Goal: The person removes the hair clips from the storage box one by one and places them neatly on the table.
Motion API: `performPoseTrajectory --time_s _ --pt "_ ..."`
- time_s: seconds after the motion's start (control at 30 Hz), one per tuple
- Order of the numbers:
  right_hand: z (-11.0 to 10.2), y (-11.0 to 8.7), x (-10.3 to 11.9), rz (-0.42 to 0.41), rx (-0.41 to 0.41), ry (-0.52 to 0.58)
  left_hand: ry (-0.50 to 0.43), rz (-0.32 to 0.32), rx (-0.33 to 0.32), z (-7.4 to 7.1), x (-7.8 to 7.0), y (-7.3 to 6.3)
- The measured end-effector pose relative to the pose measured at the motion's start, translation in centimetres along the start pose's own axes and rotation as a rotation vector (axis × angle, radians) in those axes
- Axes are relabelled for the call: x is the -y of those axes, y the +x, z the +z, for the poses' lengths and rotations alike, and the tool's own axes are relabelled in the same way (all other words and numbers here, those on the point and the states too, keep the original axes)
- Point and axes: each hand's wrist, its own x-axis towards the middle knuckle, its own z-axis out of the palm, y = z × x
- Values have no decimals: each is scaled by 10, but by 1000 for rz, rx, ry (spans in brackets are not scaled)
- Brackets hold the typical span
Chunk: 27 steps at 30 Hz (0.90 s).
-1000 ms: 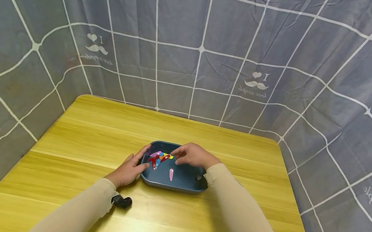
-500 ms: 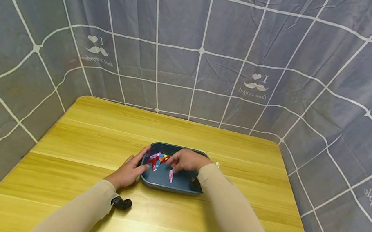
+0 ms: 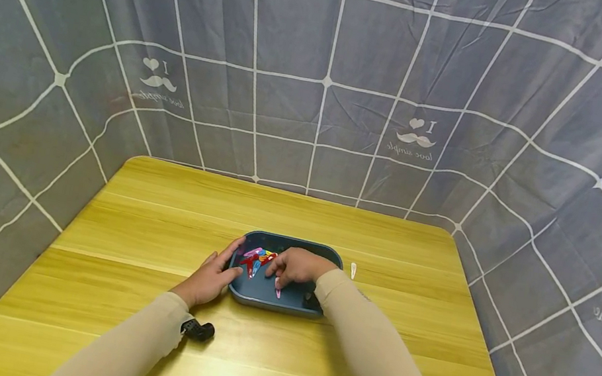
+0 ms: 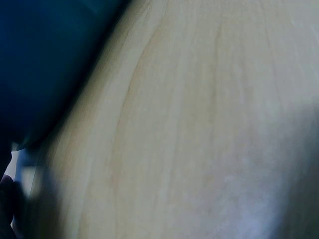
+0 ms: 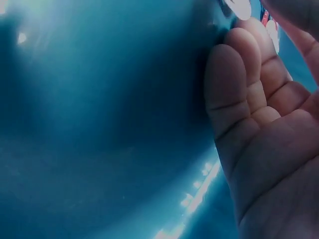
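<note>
In the head view, a dark blue tray [image 3: 292,308] stands on the table. My left hand [image 3: 207,279] rests against its left side, fingers extended along the rim and thumb over the edge. My right hand [image 3: 300,267] reaches down inside the tray with bent fingers. Its thumb and forefinger pinch the upper end of a pink hair clip [image 3: 278,292], whose top they hide. Several red, blue, yellow and pink hair clips [image 3: 255,266] lie in a pile on the tray's left part. The right wrist view shows curled fingers [image 5: 227,74] near the tray's surface.
A pale hair clip [image 3: 353,270] lies on the wooden table [image 3: 271,357], right of the tray. Grey curtains [image 3: 284,111] with white lines surround the table's back and sides. A black wrist device [image 3: 198,330] sticks out from the left sleeve.
My right hand has moved from the clip pile toward the near side, onto the single pink clip, which has turned slightly. The pale clip on the table came into view. My left hand stays put.
</note>
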Motion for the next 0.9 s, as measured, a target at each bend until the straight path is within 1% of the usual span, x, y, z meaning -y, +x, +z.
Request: performPoseTrajectory --time_s 0.37,0.73,0.9 --pt "7 1 -2 28 -9 -37 3 -9 -6 1 1 -1" --pt "11 2 -8 15 -20 -54 -6 -16 -2 2 1 -2" --pt "8 0 -10 3 -33 -90 4 1 -6 1 1 -1"
